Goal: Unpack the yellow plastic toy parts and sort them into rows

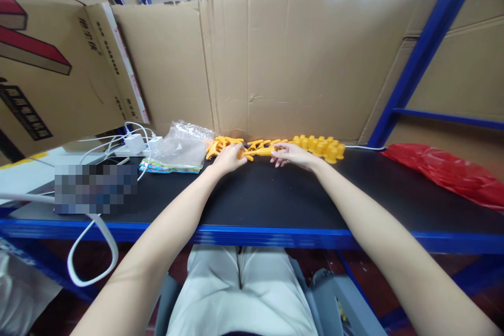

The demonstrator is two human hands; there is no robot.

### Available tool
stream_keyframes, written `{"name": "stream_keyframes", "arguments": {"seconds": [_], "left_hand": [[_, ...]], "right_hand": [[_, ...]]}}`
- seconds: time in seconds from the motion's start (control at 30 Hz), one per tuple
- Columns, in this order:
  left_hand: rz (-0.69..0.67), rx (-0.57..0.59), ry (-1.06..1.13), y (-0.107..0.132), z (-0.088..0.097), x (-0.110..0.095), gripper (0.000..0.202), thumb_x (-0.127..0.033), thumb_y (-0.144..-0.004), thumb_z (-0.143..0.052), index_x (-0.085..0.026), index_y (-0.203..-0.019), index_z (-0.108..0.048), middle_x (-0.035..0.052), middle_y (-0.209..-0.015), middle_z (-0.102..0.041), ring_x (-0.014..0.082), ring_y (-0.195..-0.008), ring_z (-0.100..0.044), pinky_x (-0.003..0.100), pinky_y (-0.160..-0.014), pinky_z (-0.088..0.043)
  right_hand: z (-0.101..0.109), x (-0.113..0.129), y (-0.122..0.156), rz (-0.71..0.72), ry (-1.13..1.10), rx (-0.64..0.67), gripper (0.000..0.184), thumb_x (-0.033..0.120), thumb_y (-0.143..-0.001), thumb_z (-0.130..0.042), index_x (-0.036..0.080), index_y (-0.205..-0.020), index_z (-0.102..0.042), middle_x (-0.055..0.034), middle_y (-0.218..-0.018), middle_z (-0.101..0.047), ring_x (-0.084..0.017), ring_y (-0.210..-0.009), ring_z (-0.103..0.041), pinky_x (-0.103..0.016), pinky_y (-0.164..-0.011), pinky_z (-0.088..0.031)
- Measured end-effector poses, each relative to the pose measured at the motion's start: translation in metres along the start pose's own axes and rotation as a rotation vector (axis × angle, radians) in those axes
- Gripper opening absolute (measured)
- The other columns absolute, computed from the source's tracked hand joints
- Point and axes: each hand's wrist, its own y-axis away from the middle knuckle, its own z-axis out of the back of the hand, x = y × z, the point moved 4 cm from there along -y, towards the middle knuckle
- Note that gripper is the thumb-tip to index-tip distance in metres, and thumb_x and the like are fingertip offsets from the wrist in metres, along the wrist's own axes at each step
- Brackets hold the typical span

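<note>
A yellow-orange plastic piece (260, 152) with a long thin shape spans the gap between my two hands near the back of the table. My left hand (229, 158) closes on its left end. The fingers of my right hand (293, 155) are bent around its right end, partly hiding it. Behind and left of my left hand lies a pile of similar yellow-orange plastic parts (220, 143), some with open frame-like shapes. Several yellow spool-shaped pieces (318, 146) stand in a cluster just beyond my right hand. What kind of parts these are I cannot make out.
Left of the pile lies a clear plastic bag (177, 142) over a colourful packet (173, 168). White chargers (135, 143) and cables sit further left, beside a pixelated patch. A red plastic bag (444, 170) lies at right. Cardboard (299, 63) walls the back; a blue rail (275, 236) edges the front.
</note>
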Motion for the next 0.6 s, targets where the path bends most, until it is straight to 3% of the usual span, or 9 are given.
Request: {"name": "stream_keyframes", "arguments": {"seconds": [0.1, 0.33, 0.6], "left_hand": [[-0.01, 0.0, -0.002, 0.0, -0.0005, 0.0, 0.028, -0.032, -0.077, -0.056, -0.016, -0.099, -0.061, 0.0085, -0.092, -0.067, 0.0233, -0.088, -0.063, 0.033, -0.078, -0.046], [-0.039, -0.011, -0.004, 0.0002, -0.0024, 0.0001, 0.03, -0.033, -0.078, -0.056, -0.016, -0.102, -0.06, 0.0084, -0.092, -0.067, 0.023, -0.088, -0.062, 0.034, -0.078, -0.046], [-0.03, 0.002, -0.013, 0.0014, -0.0011, -0.0011, 0.027, -0.033, -0.078, -0.056, -0.017, -0.099, -0.061, 0.0074, -0.091, -0.067, 0.0224, -0.088, -0.063, 0.033, -0.078, -0.046]], "right_hand": [[0.0015, -0.0024, -0.0019, 0.032, 0.024, 0.0, 0.043, 0.028, -0.078, -0.07, 0.015, -0.113, -0.048, -0.0047, -0.078, -0.069, -0.011, -0.061, -0.064, -0.023, -0.058, -0.05], [-0.0015, 0.0028, -0.0002, 0.046, 0.07, -0.01, 0.023, 0.033, -0.081, -0.066, 0.015, -0.089, -0.054, -0.0045, -0.071, -0.068, -0.01, -0.056, -0.062, -0.021, -0.054, -0.047], [-0.0054, 0.0067, 0.0013, 0.016, 0.065, -0.033, 0.027, 0.041, -0.083, -0.062, 0.015, -0.081, -0.057, -0.0053, -0.071, -0.067, -0.01, -0.056, -0.061, -0.02, -0.052, -0.047]]}}
